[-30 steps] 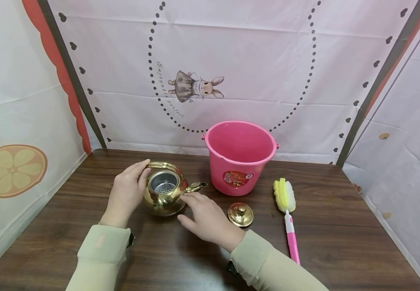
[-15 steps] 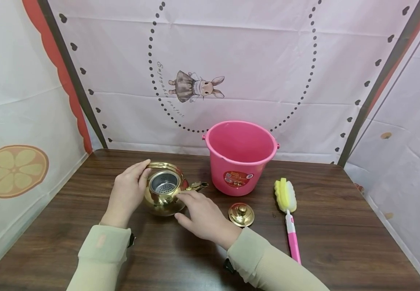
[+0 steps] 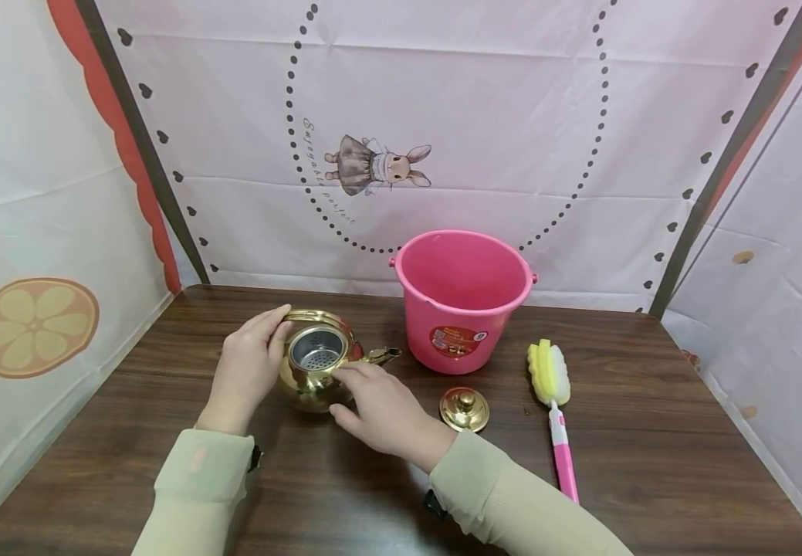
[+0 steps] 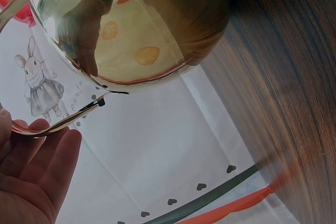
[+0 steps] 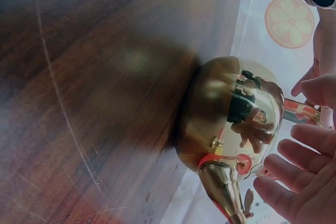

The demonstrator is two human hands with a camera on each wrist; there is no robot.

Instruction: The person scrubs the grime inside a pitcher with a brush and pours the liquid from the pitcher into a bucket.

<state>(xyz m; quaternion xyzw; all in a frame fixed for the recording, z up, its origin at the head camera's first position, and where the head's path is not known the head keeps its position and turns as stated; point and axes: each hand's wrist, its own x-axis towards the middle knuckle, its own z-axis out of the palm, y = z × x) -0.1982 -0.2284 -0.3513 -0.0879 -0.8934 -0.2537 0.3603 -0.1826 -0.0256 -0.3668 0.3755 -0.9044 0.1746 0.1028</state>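
A shiny gold teapot (image 3: 306, 386) stands lidless on the table, with a perforated metal strainer (image 3: 319, 355) set in its mouth. My left hand (image 3: 248, 367) holds the teapot's raised handle; in the left wrist view the handle (image 4: 65, 121) lies between thumb and fingers (image 4: 60, 163). My right hand (image 3: 387, 413) hovers at the teapot's right side, fingers extended and spread, fingertips near the rim and the base of the spout (image 3: 381, 356). In the right wrist view those fingers (image 5: 310, 163) lie beside the polished body. The gold lid (image 3: 465, 409) rests on the table right of my right hand.
Behind the lid stands a pink bucket (image 3: 466, 270). To the right lies a brush (image 3: 549, 374) with a yellow-and-white sponge head and a pink handle (image 3: 563, 467). Printed cloth walls (image 3: 498, 116) enclose the brown wooden table (image 3: 658, 432) at the back and sides.
My right hand has shifted a little left, from beside the spout toward the teapot's mouth. My left hand keeps its hold on the handle, and the head view has turned slightly.
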